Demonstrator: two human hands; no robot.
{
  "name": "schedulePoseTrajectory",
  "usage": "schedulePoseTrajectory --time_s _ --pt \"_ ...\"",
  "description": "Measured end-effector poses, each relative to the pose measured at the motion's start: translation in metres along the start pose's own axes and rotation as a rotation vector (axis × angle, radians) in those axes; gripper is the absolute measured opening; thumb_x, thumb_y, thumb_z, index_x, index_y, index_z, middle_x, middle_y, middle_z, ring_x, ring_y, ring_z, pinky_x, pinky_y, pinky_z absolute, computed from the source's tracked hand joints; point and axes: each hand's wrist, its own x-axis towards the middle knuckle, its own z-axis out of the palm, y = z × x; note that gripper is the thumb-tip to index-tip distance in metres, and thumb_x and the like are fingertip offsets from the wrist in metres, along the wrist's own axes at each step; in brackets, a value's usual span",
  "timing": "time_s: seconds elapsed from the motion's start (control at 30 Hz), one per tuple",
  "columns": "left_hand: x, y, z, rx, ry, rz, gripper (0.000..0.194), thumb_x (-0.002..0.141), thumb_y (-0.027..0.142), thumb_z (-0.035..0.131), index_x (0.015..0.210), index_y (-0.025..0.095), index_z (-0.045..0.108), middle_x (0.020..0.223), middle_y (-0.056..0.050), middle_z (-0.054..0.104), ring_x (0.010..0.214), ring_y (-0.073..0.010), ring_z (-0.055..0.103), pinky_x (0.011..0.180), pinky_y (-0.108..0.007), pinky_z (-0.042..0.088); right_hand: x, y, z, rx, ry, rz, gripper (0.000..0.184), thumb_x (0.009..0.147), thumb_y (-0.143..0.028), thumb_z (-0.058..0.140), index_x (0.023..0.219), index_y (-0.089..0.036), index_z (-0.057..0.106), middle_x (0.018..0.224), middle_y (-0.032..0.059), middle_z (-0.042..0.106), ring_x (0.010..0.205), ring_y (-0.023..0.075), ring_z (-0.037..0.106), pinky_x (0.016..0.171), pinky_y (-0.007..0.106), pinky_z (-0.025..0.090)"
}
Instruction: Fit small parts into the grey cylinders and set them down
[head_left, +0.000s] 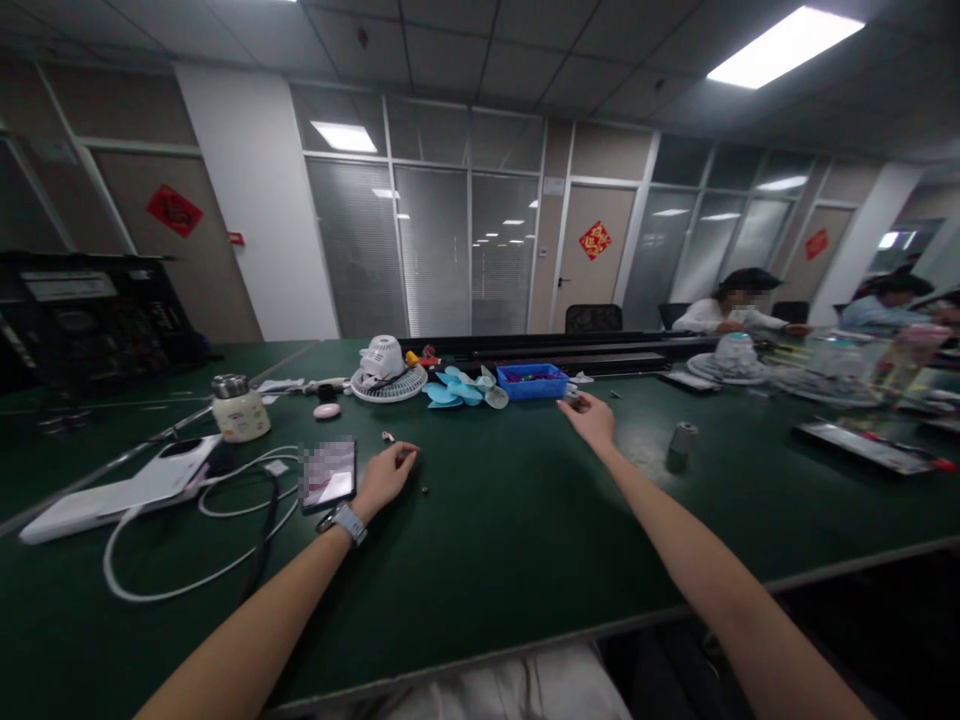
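My left hand (pixel 384 480), with a grey watch (pixel 349 522) on its wrist, rests on the green table beside a phone (pixel 331 474). Its fingers are loosely bent and partly apart, and I make out nothing held in them. Farther forward, my right hand (pixel 592 424) pinches a small greyish piece, too blurred to name, beside the right end of a blue bin (pixel 532 382) of small parts. A tiny dark piece (pixel 424 491) lies right of my left hand. Past that hand sits a small white-and-red item (pixel 388 437).
Behind are a white fan (pixel 386 372) and blue fan blades (pixel 454 388). Left stand a cream flask (pixel 240 410), a white device (pixel 120 492) and a looped cable (pixel 187 590). A grey metal cylinder (pixel 683 438) is at right; a person (pixel 731 308) sits beyond.
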Motion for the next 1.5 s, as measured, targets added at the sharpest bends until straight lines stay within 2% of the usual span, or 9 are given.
schedulePoseTrajectory --time_s 0.3,0.43,0.53,0.67,0.77,0.97,1.1,1.33,1.5 --pt "0.001 -0.001 0.0 0.043 0.024 0.004 0.029 0.081 0.034 0.048 0.1 0.018 0.063 0.068 0.0 0.062 0.063 -0.015 0.057 0.058 -0.024 0.037 0.021 0.083 -0.034 -0.348 0.113 0.32 0.047 0.07 -0.047 0.064 0.106 -0.019 0.066 0.098 0.0139 0.068 0.089 0.0289 0.063 0.071 0.035 0.046" --pt "0.001 -0.003 0.0 0.038 0.009 -0.011 0.028 0.08 0.03 0.05 0.102 0.018 0.062 0.066 0.001 0.061 0.064 -0.0149 0.057 0.059 -0.024 0.037 0.018 0.065 -0.034 -0.362 0.185 0.314 0.057 0.067 -0.045 0.067 0.114 -0.015 0.06 0.109 0.0171 0.062 0.098 0.031 0.058 0.078 0.039 0.044" --pt "0.002 -0.004 0.001 0.044 0.007 -0.008 0.026 0.08 0.027 0.05 0.102 0.018 0.062 0.067 0.001 0.06 0.063 -0.0145 0.057 0.059 -0.024 0.037 0.001 0.013 -0.024 -0.36 0.344 0.0 0.066 0.07 -0.04 0.066 0.127 -0.014 0.048 0.126 0.0186 0.051 0.115 0.0318 0.046 0.092 0.045 0.035" --pt "0.002 -0.005 0.002 0.05 0.006 0.005 0.024 0.08 0.025 0.05 0.101 0.019 0.062 0.065 0.001 0.059 0.062 -0.0138 0.055 0.057 -0.023 0.035 -0.066 -0.074 0.02 -0.109 -0.18 -0.584 0.037 0.083 -0.038 0.054 0.116 -0.022 0.059 0.11 0.0083 0.062 0.105 0.0209 0.052 0.091 0.036 0.036" --pt "0.001 -0.005 0.002 0.057 0.011 0.007 0.024 0.08 0.023 0.05 0.1 0.019 0.062 0.063 0.002 0.058 0.06 -0.0132 0.054 0.055 -0.023 0.033 -0.126 -0.115 0.058 -0.005 -0.595 -0.758 0.039 0.081 -0.047 0.057 0.114 -0.027 0.062 0.109 0.0058 0.062 0.102 0.0195 0.053 0.087 0.034 0.038" --pt "0.0 -0.003 0.001 0.059 0.002 0.031 0.024 0.08 0.022 0.048 0.1 0.019 0.062 0.061 0.002 0.058 0.059 -0.0132 0.055 0.057 -0.023 0.035 -0.163 -0.132 0.087 -0.044 -0.711 -0.723 0.026 0.082 -0.047 0.058 0.094 -0.028 0.071 0.102 0.0037 0.065 0.097 0.0203 0.054 0.082 0.035 0.039" --pt "0.0 -0.003 0.0 0.06 -0.007 0.03 0.025 0.08 0.024 0.048 0.101 0.02 0.062 0.064 0.001 0.06 0.062 -0.0148 0.057 0.058 -0.024 0.037 -0.123 -0.116 0.057 0.043 -0.618 -0.68 0.024 0.085 -0.041 0.055 0.097 -0.027 0.07 0.098 0.0027 0.068 0.093 0.0188 0.058 0.082 0.034 0.041" --pt "0.001 -0.005 0.001 0.068 -0.007 0.037 0.027 0.079 0.026 0.048 0.101 0.019 0.062 0.064 0.001 0.06 0.061 -0.0152 0.056 0.057 -0.024 0.036 0.01 -0.006 -0.044 -0.292 0.118 -0.148 0.032 0.088 -0.036 0.046 0.103 -0.019 0.069 0.103 0.0106 0.067 0.092 0.0231 0.06 0.082 0.033 0.042" --pt "0.002 -0.007 0.003 0.059 -0.013 0.032 0.027 0.08 0.027 0.047 0.101 0.02 0.062 0.063 0.001 0.058 0.061 -0.0148 0.056 0.056 -0.024 0.034 0.029 0.049 -0.063 -0.485 0.066 0.1 0.027 0.085 -0.035 0.052 0.1 -0.022 0.07 0.095 0.01 0.07 0.084 0.0232 0.063 0.071 0.03 0.044"
